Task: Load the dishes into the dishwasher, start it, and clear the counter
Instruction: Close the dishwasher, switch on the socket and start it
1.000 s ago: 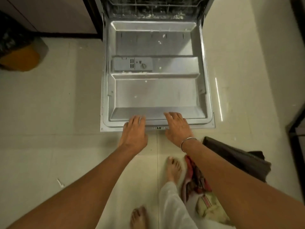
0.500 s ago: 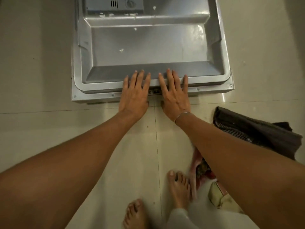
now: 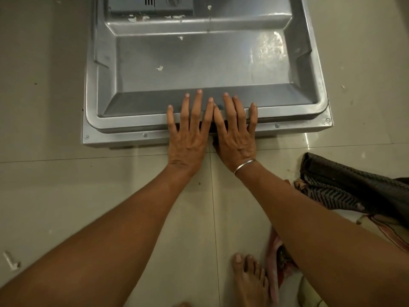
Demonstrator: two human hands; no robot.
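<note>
The dishwasher door [image 3: 199,63] lies open and flat just above the floor, its grey metal inner face up with a few white flecks on it. The detergent dispenser [image 3: 150,5] shows at the top edge. My left hand [image 3: 188,140] and my right hand [image 3: 234,140] sit side by side on the middle of the door's front rim. Their fingers lie over the top of the rim and the thumbs are hidden under it. No dishes or racks are in view.
A dark patterned cloth [image 3: 343,187] lies on the tiled floor right of my right arm, with coloured fabric [image 3: 278,258] below it. My bare foot [image 3: 247,280] stands near the bottom. A small white scrap [image 3: 11,260] lies at the lower left.
The view has dropped closer to the door, so the racks are out of frame. Both hands have moved together and their fingers now reach further over the front rim.
</note>
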